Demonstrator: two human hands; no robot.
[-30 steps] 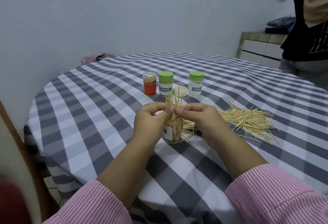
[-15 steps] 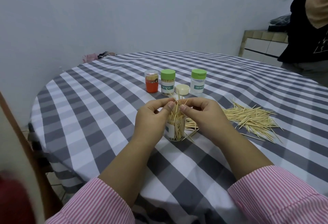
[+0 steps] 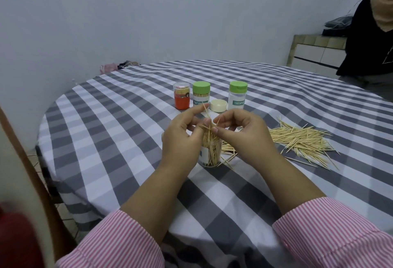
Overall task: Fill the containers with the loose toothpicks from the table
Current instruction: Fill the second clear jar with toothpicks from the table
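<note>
An open clear container (image 3: 210, 155) stands on the checked tablecloth, with a bunch of toothpicks (image 3: 209, 138) sticking out of its mouth. My left hand (image 3: 182, 138) and my right hand (image 3: 242, 133) meet above it, fingers curled, and pinch the tops of that bunch. A pile of loose toothpicks (image 3: 297, 140) lies to the right, and a few more (image 3: 227, 150) lie beside the container. Behind my hands stand a red-labelled jar (image 3: 181, 96) and two green-capped toothpick containers (image 3: 201, 94) (image 3: 237, 95), with a cream lid (image 3: 218, 105) between them.
The round table (image 3: 106, 131) drops off at its left and near edges. A wooden chair back (image 3: 27, 161) rises at the left. A person in black (image 3: 370, 40) stands at the table's far right, in front of a tiled counter (image 3: 314, 48).
Both hands have sunk slightly and the toothpick bunch sits deeper in the container. My fingers have shifted at the bunch's top. The view has tilted a little.
</note>
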